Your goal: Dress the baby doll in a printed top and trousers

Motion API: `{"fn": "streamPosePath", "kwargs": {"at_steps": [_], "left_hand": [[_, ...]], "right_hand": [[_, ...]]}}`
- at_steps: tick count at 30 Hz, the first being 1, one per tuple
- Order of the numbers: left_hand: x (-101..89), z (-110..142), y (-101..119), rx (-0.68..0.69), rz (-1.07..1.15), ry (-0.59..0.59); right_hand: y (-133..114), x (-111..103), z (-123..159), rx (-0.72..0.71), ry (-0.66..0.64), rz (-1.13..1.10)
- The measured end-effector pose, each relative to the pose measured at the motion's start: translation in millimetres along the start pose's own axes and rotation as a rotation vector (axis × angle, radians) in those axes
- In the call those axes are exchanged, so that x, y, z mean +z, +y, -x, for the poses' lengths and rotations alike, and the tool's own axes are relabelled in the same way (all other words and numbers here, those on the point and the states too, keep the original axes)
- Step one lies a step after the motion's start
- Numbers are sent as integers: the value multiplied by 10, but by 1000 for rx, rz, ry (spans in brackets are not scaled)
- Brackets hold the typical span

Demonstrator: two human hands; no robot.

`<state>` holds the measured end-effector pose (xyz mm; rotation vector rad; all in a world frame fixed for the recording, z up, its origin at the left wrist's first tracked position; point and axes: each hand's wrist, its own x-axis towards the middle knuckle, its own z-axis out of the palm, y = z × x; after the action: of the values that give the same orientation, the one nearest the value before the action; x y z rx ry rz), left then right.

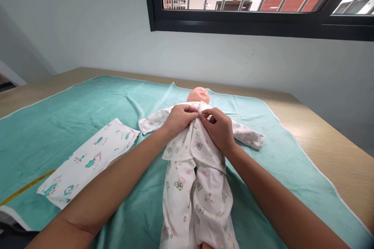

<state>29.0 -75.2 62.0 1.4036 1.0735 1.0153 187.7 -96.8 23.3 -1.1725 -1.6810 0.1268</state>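
Observation:
A baby doll (199,95) lies on its back, dressed in a white printed jacket (181,144) and matching trousers (179,190). At the upper chest, my left hand (181,118) pinches the jacket's front edge beside a small pale button (200,112). My right hand (217,127) closes on that same button from the other side, thumb and fingers together. Just below, a second button (196,125) shows on the jacket front. Both jacket sleeves lie spread out to the sides. Whether the pinched button is through its hole cannot be made out.
A teal blanket (87,101) covers most of the wooden table (327,140). Left of the doll lies a folded white printed cloth (90,159), with a yellow strip (27,186) near it. A dark-framed window (233,21) with bars is in the wall behind.

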Motion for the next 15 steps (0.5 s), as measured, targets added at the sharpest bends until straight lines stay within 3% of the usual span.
{"fn": "streamPosePath", "kwargs": {"at_steps": [8, 15], "left_hand": [[-16, -5, 0, -6, 28, -21], [-23, -10, -8, -2, 42, -53]], "right_hand": [[-8, -20, -11, 43, -58, -26], [1, -36, -55, 174, -96, -125]]}}
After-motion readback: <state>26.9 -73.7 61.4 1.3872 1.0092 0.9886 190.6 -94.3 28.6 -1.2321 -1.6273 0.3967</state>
